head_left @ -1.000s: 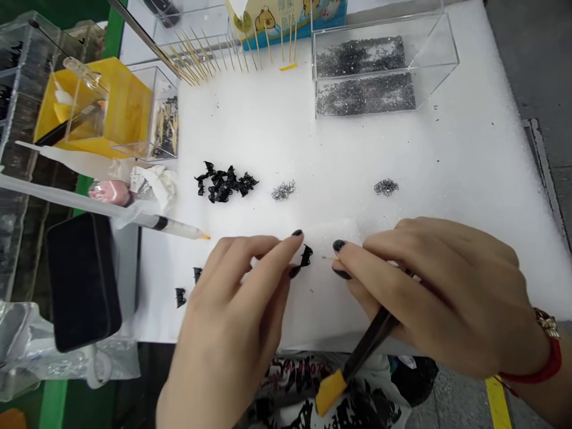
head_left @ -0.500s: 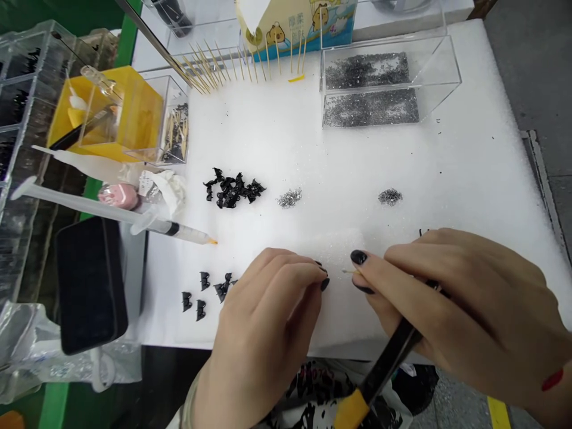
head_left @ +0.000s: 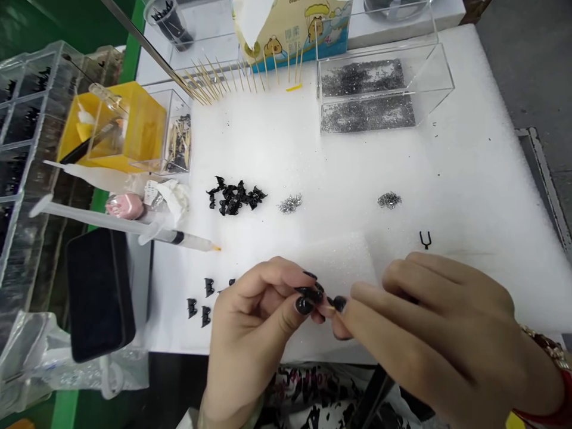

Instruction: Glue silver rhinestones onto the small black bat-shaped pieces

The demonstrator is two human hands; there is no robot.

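My left hand (head_left: 259, 322) is pinched at the near edge of the white foam mat (head_left: 339, 155), thumb and fingertips closed on a small black bat-shaped piece (head_left: 313, 293). My right hand (head_left: 438, 339) meets it fingertip to fingertip, pinching a thin wooden stick (head_left: 329, 309) while a black tool handle (head_left: 370, 399) runs back under its palm. A few finished black bats (head_left: 199, 301) lie just left of my left hand. A heap of black bats (head_left: 235, 195) and two small piles of silver bits (head_left: 290, 204) (head_left: 388, 199) sit further up the mat.
A syringe with an orange tip (head_left: 134, 225) lies at the left, beside a black case (head_left: 100, 292). Clear boxes of silver bits (head_left: 375, 89), a row of upright wooden sticks (head_left: 241, 71), a yellow bin (head_left: 111, 128) and a tissue box (head_left: 290, 24) stand at the back. A small black clip (head_left: 425, 239) lies right.
My left hand has lifted the black bat off the mat and both hands have drawn together toward me, fingertips now touching. The view has tilted slightly down.
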